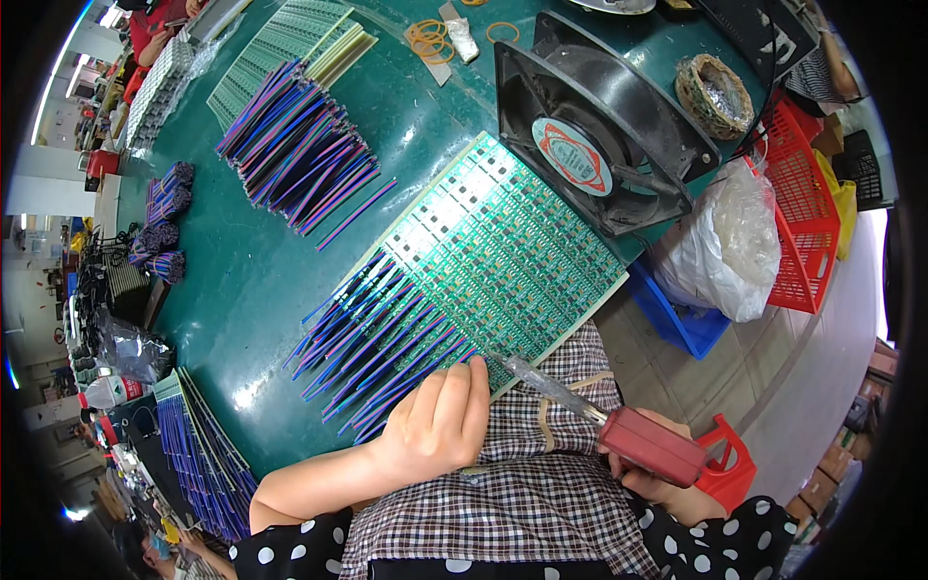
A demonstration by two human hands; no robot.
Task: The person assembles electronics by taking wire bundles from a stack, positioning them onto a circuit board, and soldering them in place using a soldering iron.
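Fan: round red-white label, small print. Green circuit board on table, near edge by checked apron. Table surface shows between board's wires and bundles. Left hand curled at wires, cannot tell whether pinching. Right hand clasped around red-handled soldering iron.

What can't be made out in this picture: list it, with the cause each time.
- Right grip: head view, partly hidden by the red handle of the soldering tool.
- Whatever lies beneath the left grip: head view, hidden by the hand itself.
- Blue bin: head view, partly covered by the white bag.
- Metal dish: head view, cut off by the top edge.
- Fan label: head view, fine print too small.
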